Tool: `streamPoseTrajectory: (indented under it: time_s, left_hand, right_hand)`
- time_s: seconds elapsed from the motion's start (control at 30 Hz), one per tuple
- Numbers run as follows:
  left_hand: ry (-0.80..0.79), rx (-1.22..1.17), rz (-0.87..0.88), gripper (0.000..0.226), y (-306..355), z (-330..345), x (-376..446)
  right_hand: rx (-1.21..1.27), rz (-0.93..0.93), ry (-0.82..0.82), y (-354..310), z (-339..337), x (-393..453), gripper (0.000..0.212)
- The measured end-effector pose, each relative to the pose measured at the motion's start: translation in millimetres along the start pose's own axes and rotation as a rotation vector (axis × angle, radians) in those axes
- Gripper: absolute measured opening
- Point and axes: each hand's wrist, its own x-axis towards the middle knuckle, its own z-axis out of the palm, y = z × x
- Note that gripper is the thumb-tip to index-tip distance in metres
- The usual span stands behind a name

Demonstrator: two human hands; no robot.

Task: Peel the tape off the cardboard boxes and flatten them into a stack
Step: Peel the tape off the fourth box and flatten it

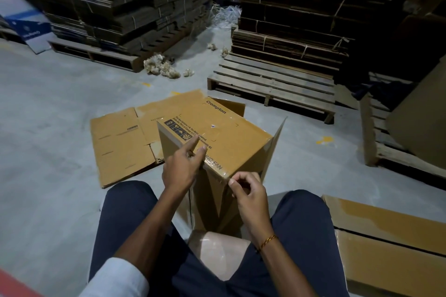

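The box (217,142) stands between my knees, its taped face up and one flap (275,147) raised at 3 o'clock. My left hand (181,171) rests on the near left edge, thumb and forefinger stretched out on the clear tape (210,132), gripping nothing. My right hand (248,195) pinches at the near corner; whether tape sits between the fingertips I cannot tell. The box's inside is hidden. A flattened box (123,144) lies on the floor (48,108) at 10 o'clock, pallets (272,84) at 1.
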Motion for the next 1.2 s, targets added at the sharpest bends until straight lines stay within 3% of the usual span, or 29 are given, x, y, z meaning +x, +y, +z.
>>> streamPoseTrajectory:
  time_s: [0.23, 0.4, 0.5, 0.57, 0.67, 0.83, 1.0, 1.1, 1.2]
  left_hand:
    - [0.005, 0.026, -0.013, 0.052, 3, 2, 2]
    - [0.005, 0.037, -0.005, 0.051, 5, 0, 1]
    - [0.006, 0.057, -0.002, 0.050, 7, -2, -2]
    - [0.017, 0.074, -0.005, 0.048, 10, -2, -4]
    - [0.033, 0.114, -0.007, 0.049, 12, -3, -8]
    - [-0.023, 0.109, -0.016, 0.053, 9, -5, -17]
    - [-0.231, 0.024, -0.024, 0.074, 21, 15, -32]
    - [-0.285, 0.136, 0.020, 0.087, 33, 38, -49]
    - [-0.231, 0.312, 0.076, 0.091, 35, 48, -58]
  right_hand:
    - [0.010, 0.116, -0.129, -10, -4, 4, 0.014]
    - [0.223, 0.165, -0.034, -19, -6, -5, 0.005]
    - [0.269, 0.183, -0.029, -20, -6, -7, 0.020]
    - [0.234, 0.181, -0.058, -20, -5, -8, 0.023]
    - [0.081, 0.125, -0.065, -18, -2, -10, 0.006]
    - [-0.297, -0.123, -0.061, -19, -15, 0, 0.013]
    - [-0.177, -0.048, 0.138, -20, -61, 13, 0.020]
    - [-0.110, 0.041, 0.079, -18, -81, 17, 0.019]
    - [-0.081, 0.068, -0.028, -18, -92, 13, 0.018]
